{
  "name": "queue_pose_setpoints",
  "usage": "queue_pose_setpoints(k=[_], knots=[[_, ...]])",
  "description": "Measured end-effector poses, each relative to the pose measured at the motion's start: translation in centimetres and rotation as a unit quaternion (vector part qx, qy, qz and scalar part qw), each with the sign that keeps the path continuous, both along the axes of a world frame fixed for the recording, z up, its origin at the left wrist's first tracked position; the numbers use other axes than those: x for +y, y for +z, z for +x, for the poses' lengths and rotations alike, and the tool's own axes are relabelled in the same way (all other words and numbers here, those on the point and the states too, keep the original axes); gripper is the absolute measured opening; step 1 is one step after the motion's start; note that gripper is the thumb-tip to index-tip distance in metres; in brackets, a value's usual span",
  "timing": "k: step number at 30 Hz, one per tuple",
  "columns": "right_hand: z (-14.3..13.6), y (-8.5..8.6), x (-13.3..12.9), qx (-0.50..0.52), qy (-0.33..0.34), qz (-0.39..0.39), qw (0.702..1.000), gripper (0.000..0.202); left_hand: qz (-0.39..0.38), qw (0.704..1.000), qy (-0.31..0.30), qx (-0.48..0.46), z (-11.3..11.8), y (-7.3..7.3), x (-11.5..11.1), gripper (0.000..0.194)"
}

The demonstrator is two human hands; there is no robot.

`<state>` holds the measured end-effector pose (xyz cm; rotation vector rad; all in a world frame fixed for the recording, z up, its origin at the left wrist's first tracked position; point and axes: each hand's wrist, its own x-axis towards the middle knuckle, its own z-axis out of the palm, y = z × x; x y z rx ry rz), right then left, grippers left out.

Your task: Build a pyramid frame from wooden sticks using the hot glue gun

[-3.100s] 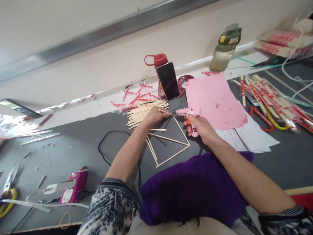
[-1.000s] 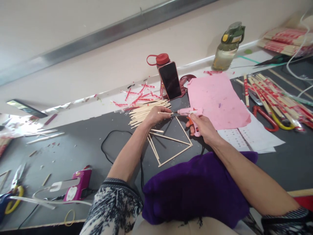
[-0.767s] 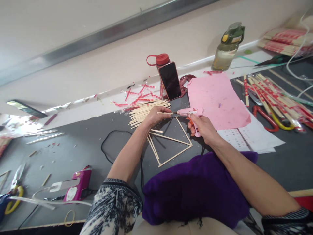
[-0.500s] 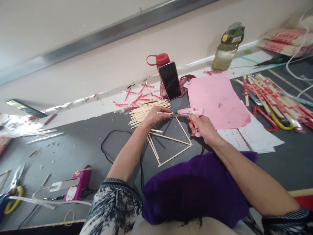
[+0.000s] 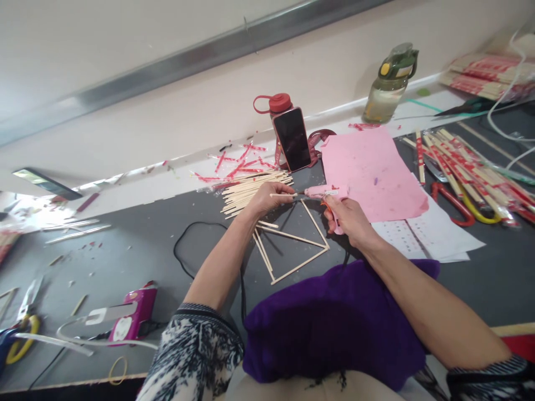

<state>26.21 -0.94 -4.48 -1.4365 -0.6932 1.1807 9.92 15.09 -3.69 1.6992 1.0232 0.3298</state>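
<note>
Across the lower and middle view, a grey tabletop carries the whole arrangement, with a purple cloth bunched at the near edge, between the forearms. Beyond the cloth, a pink sheet overlies white printed paper; to its right lie paper-wrapped chopsticks in a loose heap. Bare wooden sticks form an angular frame, flat on the table between cloth and hands; behind the left hand lies a pile of similar sticks. A smartphone leans upright against a red-capped bottle. The right hand is closed around the handle of a pink glue gun, fingers at the orange trigger, nozzle pointing left. The left thumb and fingers are pinched together on one short stick, held above the table, its right end at the nozzle; contact is too small to confirm.
</note>
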Motion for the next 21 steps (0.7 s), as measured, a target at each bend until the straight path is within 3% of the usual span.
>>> queue_pose_setpoints(k=[14,21], knots=[[0.19,0.21,-0.16,0.039,0.001,0.015,0.999,0.036,0.005,1.000,-0.002,0.003,-0.20,-0.06,0.09,0.036],[0.56,0.18,-0.24,0.059,-0.018,0.018,0.998,0.038,0.082,0.995,-0.010,0.060,0.17,-0.37,-0.03,0.033]])
